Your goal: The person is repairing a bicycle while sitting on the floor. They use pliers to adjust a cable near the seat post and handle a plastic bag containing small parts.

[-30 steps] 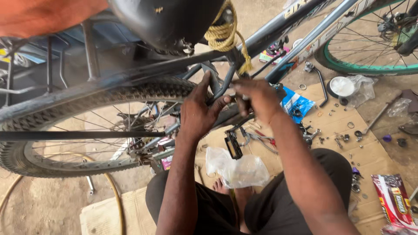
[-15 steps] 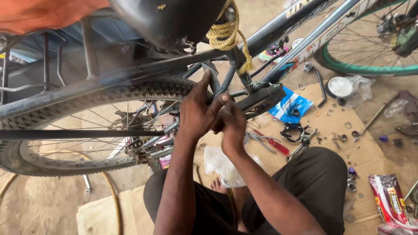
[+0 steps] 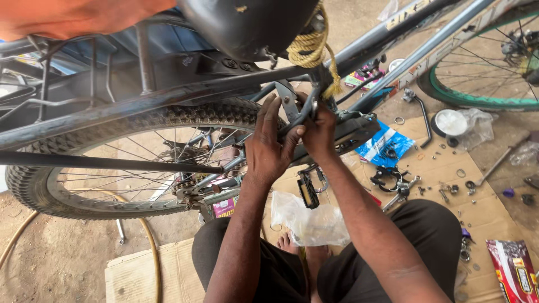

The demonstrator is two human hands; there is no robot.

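Observation:
A dark bicycle stands in front of me, its rear wheel (image 3: 112,163) at the left and its grey frame tubes (image 3: 393,33) running up to the right under a black saddle (image 3: 247,25). A yellow rope (image 3: 314,45) is wound around the seat post. My left hand (image 3: 269,146) is pressed against the metal rear brake arm (image 3: 289,106) beside the tyre, fingers up. My right hand (image 3: 320,132) is closed on the same brake part just right of it. A black pedal (image 3: 307,191) hangs below both hands.
Cardboard (image 3: 443,168) on the ground at the right carries several small nuts, washers and tools, a blue packet (image 3: 387,143) and a round tin (image 3: 449,122). A clear plastic bag (image 3: 309,221) lies by my feet. The green-rimmed front wheel (image 3: 483,84) is at the top right.
My right hand has moved left from the chainstay area to join the left hand at the brake. The view has shifted slightly closer.

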